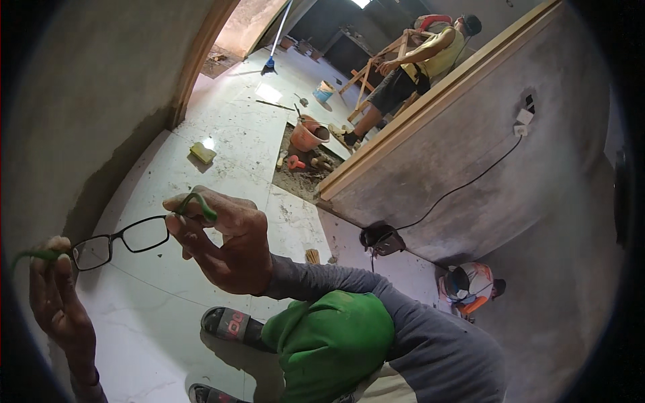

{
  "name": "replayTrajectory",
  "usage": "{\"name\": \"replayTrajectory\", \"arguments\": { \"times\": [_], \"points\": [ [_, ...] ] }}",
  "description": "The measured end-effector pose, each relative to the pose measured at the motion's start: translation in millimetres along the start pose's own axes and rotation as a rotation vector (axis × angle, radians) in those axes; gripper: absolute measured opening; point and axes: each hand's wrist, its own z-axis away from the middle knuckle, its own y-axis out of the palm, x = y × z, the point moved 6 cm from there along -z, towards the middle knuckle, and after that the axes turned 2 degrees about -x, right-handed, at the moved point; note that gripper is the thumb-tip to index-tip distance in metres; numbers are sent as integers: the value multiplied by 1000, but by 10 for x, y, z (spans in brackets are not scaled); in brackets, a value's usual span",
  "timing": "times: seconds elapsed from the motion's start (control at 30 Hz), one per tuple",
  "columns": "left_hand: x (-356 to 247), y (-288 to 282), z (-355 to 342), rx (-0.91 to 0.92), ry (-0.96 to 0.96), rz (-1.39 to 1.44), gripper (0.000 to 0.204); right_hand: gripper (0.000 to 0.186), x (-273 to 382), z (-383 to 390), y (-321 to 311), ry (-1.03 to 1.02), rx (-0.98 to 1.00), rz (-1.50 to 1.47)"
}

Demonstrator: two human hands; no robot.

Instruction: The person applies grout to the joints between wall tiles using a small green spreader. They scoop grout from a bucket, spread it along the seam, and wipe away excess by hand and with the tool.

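A pair of eyeglasses (117, 236) with a thin black frame, clear lenses and green temples is held out in front of me at the left. My left hand (60, 299) pinches it at the left hinge and green temple, fingers closed. At the other end, my right hand (232, 242) grips the right temple between thumb and fingers; the curved green tip shows above the fingers. The temples are spread apart. A grey sleeve covers my right forearm, and green cloth (336, 336) lies over my knee.
White floor tiles surround a bare patch with an orange bucket (309, 134). Nearby are a yellow sponge (202, 153), a blue-white pail (324, 91) and a broom (269, 64). One person (430, 60) sits beyond the wood-edged wall; another (470, 285) crouches right. A cable runs to a black bag (383, 240).
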Motion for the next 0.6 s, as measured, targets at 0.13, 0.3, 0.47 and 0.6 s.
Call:
{"name": "replayTrajectory", "arguments": {
  "times": [0.13,0.3,0.47,0.6],
  "points": [
    [168,-43,119,87,98,-78,18,17,-77,56,55,11,48,81],
    [360,-103,178,112,171,-172,17,18,-179,54,226,-24,48,16],
    [544,-171,212,65,76,-133,18,19,-228,32,326,-9,89,29],
    [601,-154,226,61,44,-79,19,18,-280,30,386,-5,90,14]
  ]
}}
